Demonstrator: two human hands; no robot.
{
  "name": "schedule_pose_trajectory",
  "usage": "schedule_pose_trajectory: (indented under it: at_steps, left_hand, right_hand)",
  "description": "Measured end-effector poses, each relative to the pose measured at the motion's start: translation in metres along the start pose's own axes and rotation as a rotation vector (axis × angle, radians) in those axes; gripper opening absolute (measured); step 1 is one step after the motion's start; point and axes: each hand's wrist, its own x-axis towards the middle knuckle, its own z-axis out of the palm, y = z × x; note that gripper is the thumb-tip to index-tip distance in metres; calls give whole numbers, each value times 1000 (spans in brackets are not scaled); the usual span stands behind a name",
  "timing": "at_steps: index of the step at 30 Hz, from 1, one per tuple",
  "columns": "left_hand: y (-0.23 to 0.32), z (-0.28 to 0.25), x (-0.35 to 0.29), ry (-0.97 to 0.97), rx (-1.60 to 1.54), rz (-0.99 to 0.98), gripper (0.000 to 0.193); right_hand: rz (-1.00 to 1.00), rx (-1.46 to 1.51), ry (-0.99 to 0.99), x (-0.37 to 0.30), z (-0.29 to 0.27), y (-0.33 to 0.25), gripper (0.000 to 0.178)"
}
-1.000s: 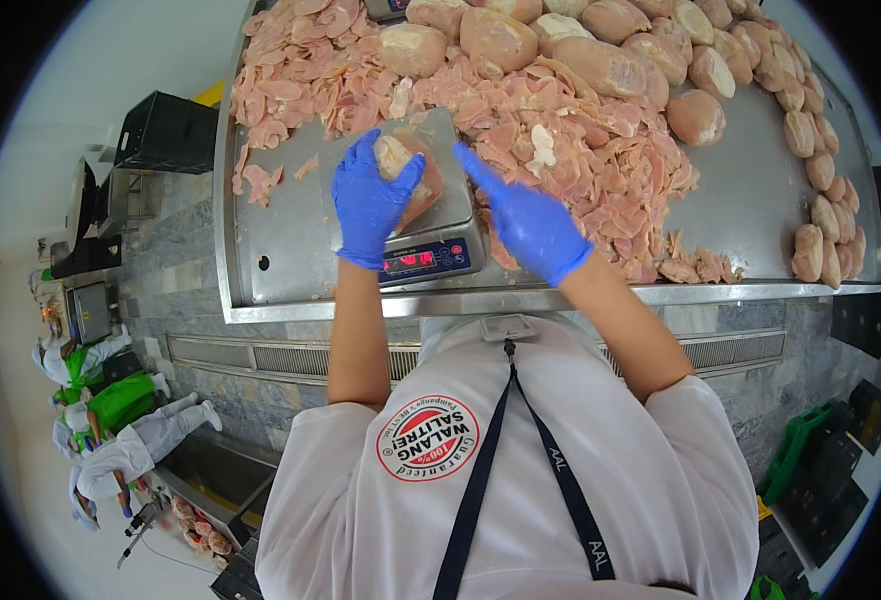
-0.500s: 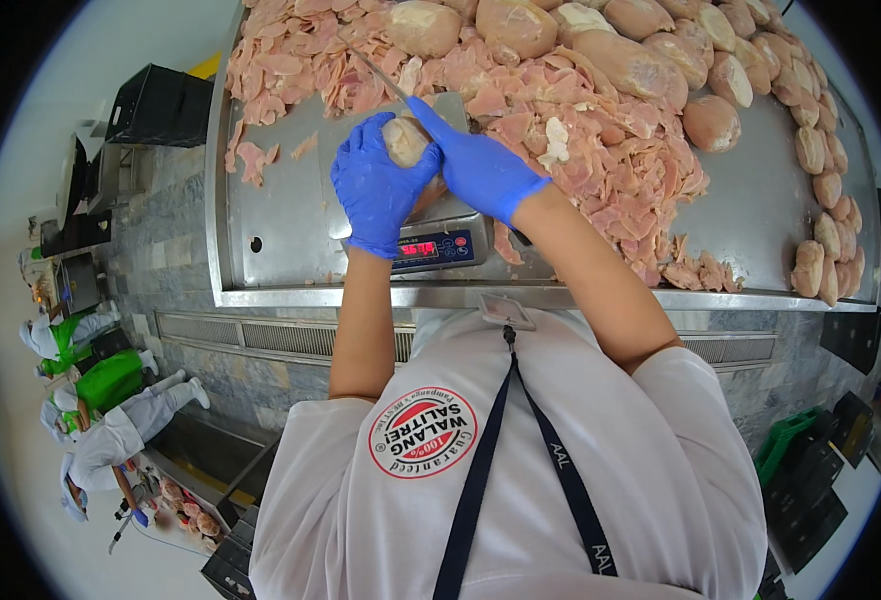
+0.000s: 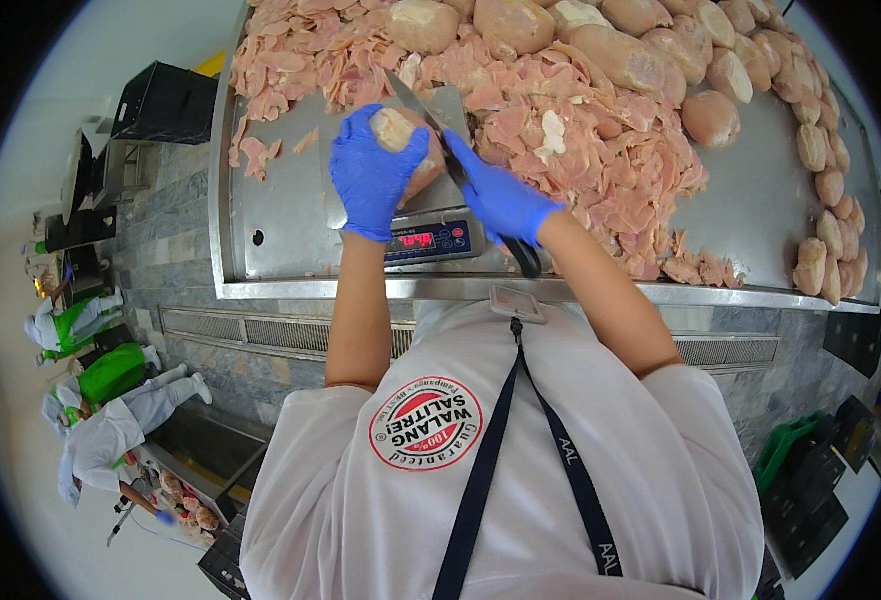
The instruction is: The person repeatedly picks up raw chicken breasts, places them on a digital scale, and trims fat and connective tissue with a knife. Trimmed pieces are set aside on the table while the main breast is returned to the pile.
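Observation:
My left hand (image 3: 373, 172), in a blue glove, is closed round a pale pink piece of meat (image 3: 408, 135) over a digital scale (image 3: 431, 243). The scale's red display is lit at its near side. In my right hand (image 3: 506, 195), also gloved in blue, is a knife (image 3: 458, 172) with a black handle that sticks out below the palm. Its long blade points up and to the left, beside the right side of the meat. A broad heap of thin pink meat slices (image 3: 586, 165) lies just beyond and to the right of my hands.
Several large rounded meat pieces (image 3: 626, 55) lie along the far side of the steel table (image 3: 286, 225), and more line its right end. Black crates (image 3: 166, 103) stand off to the left. Two or more people in white (image 3: 111, 440) are at the far left.
My right hand has drawn away from the meat, down and to the right, with the knife, so more of the blade and handle show. My left hand still holds the meat.

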Motion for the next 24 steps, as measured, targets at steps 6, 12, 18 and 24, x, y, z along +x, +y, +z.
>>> schedule_pose_trajectory:
  at_steps: [6, 12, 18, 24]
  left_hand:
    - [-25, -7, 11, -144, -203, 216, 58]
    - [-36, -34, 28, 109, -437, 331, 57]
    - [-27, -69, 25, 117, -447, 262, 57]
    - [-26, -63, 20, 81, -459, 192, 59]
  right_hand:
    - [124, 194, -56, -58, -19, 21, 73]
    - [111, -174, 425, -58, -48, 76, 70]
    - [-52, -360, 547, -58, -50, 56, 68]
    - [-189, -394, 482, -70, -50, 50, 68]
